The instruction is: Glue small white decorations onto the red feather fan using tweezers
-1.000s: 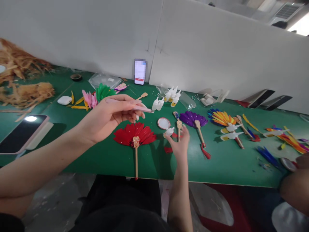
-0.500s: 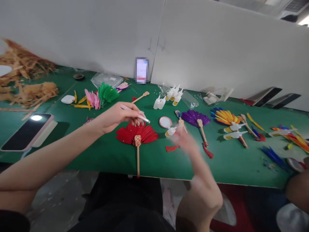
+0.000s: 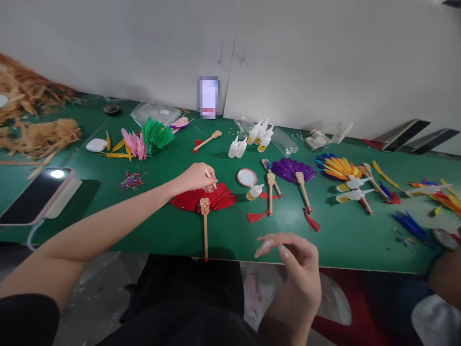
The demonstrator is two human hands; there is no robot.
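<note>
My left hand [image 3: 197,177] is closed around a slim pale-pink pen-shaped tool [image 3: 211,179], its tip pointing down at the red feather fan [image 3: 224,198]. The fan lies flat, with its wooden handle [image 3: 206,235] toward the table's front edge. Small pale dots sit on its feathers and handle head. At the front edge, to the right of the fan, my right hand [image 3: 298,264] hovers with fingers bent and apart, holding nothing. Beyond it lie a small glue bottle [image 3: 254,192] on its side and a round white dish [image 3: 247,177] with a reddish rim.
A purple feather fan [image 3: 293,170] and wooden handles [image 3: 271,192] with red tassels lie to the right. Several glue bottles [image 3: 261,134] stand behind. Green feathers [image 3: 156,137], a bead pile [image 3: 131,181] and a phone [image 3: 36,197] are on the left. A person's arm [image 3: 446,274] shows at far right.
My right hand has come back from near the glue bottle to the table's front edge. My left hand has turned over the fan, tipping the tool more steeply downward.
</note>
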